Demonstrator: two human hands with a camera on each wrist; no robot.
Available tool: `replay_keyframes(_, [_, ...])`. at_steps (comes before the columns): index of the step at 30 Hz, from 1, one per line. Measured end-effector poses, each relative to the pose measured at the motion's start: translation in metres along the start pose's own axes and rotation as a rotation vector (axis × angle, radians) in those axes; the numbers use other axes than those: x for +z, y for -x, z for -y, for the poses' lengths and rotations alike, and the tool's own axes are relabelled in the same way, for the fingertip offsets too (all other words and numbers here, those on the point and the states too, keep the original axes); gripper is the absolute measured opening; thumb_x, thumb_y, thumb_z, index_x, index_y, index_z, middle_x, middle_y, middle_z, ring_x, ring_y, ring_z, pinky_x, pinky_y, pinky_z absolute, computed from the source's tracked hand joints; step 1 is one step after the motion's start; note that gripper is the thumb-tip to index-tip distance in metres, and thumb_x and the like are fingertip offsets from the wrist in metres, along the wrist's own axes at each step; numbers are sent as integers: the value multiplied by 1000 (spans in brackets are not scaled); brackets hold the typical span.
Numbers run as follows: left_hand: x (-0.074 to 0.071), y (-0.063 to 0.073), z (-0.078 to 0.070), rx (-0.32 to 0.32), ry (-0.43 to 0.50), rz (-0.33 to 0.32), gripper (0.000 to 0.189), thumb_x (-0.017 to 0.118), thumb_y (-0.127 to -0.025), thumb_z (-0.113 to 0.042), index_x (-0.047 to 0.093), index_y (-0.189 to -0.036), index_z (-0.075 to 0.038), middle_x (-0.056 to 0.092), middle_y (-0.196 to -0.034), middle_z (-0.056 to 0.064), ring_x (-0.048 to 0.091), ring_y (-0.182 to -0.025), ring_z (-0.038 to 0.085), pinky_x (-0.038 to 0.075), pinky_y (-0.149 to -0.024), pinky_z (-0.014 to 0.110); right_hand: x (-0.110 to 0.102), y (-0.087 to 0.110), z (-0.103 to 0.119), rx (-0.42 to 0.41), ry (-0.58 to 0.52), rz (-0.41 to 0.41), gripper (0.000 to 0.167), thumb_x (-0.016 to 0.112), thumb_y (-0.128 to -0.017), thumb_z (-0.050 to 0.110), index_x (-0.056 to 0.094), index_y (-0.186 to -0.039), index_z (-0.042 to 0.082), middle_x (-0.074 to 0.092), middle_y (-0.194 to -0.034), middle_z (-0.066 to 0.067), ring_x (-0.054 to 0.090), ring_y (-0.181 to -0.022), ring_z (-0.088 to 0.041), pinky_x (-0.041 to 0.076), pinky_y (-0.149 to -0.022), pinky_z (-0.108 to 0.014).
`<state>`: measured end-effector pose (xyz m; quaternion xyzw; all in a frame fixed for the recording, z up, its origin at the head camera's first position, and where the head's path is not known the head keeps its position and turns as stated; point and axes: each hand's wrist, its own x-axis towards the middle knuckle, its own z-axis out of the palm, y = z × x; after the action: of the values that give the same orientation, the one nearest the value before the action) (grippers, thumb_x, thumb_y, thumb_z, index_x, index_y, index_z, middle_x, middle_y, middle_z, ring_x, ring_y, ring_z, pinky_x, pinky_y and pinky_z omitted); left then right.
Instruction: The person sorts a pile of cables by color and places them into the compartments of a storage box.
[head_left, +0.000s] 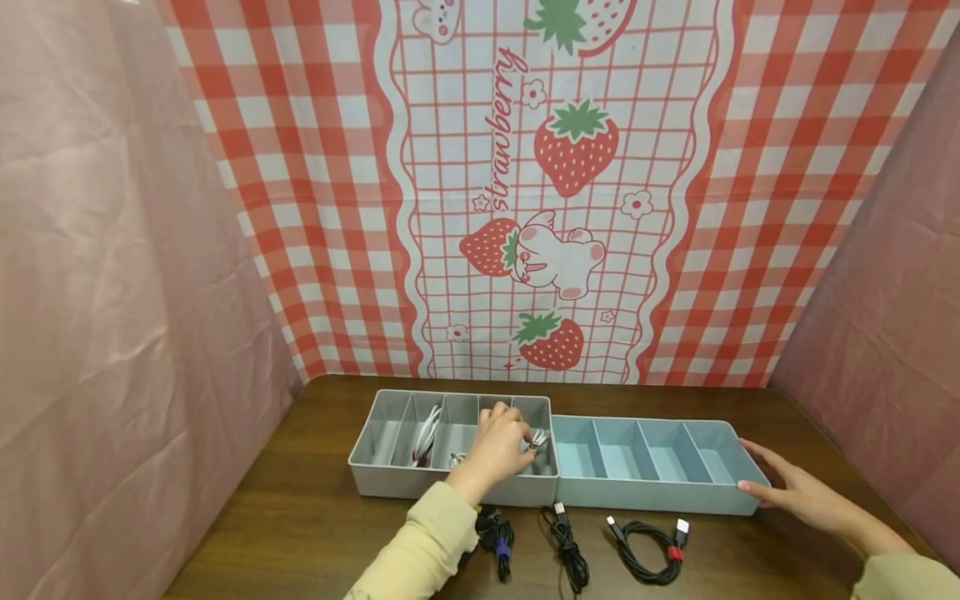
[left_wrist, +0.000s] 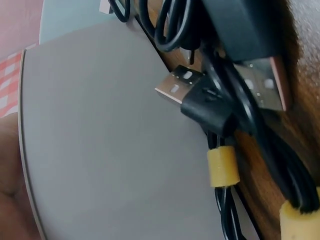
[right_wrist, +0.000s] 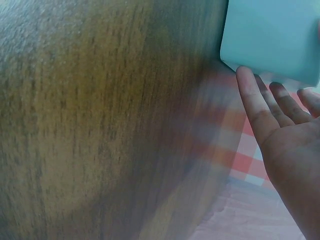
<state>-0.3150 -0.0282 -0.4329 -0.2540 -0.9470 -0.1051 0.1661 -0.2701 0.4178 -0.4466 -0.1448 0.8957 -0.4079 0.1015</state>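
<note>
My left hand (head_left: 497,440) reaches down over the right part of a grey divided box (head_left: 453,483). Its thumb and curled fingers pinch a small white cable (head_left: 538,440) just above the rightmost compartment. The hand hides part of the compartments beneath it. Another white cable (head_left: 426,437) stands in the second compartment from the left. At the far end of a light blue divided box (head_left: 652,496), my right hand (head_left: 798,492) rests on the end wall, thumb at the front corner. In the right wrist view its fingers (right_wrist: 257,102) are fairly straight against the blue wall.
On the brown wooden table (head_left: 277,508), black cables lie before the boxes: a coil with a red tie (head_left: 675,553), a bundled cable (head_left: 567,554) and one with a purple tie (head_left: 502,546). Yellow ties (left_wrist: 223,166) show in the left wrist view. A strawberry-printed cloth (head_left: 555,250) hangs behind.
</note>
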Motion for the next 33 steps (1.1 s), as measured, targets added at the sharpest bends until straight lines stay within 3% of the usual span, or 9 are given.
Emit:
replay_keyframes(11, [0,1,1,-5,-5,6,15,75,-79,-36,73,-87,-23,62,-98,-5,49,-97,17,36,-84,36,1,-1,-2,14,-13,7,72,51,-98,20,5,-147,-9,16,-140,-44,39,-97,19,53,-73,-31])
replay_keyframes(17, [-5,5,4,-4,19,7,22,74,-80,-39,72,-94,-22,62,-100,-4,49,-96,17,36,-85,37,1,-1,-1,52,8,11,73,51,-98,21,5,-147,-8,18,-141,-41,47,-107,-1,53,-74,-30])
replay_keyframes(20, [-12,7,3,3,31,4,24,73,-80,-39,72,-97,-21,62,-101,-4,49,-97,17,36,-86,37,1,-1,-1,36,3,12,73,51,-98,20,5,-147,-8,16,-141,-43,46,-106,4,53,-74,-31])
replay_keyframes(23, [-21,8,2,12,41,-1,26,74,-80,-38,72,-98,-20,62,-102,-4,49,-98,16,36,-87,38,1,0,-1,38,-7,10,73,50,-98,22,5,-147,-8,14,-142,-43,39,-96,19,53,-74,-30])
replay_keyframes(33, [-51,14,-1,48,82,-28,31,74,-79,-39,69,-103,-20,62,-103,-7,48,-101,14,34,-89,37,0,0,0,27,3,-2,72,50,-98,20,5,-147,-8,15,-141,-43,37,-95,20,53,-73,-31])
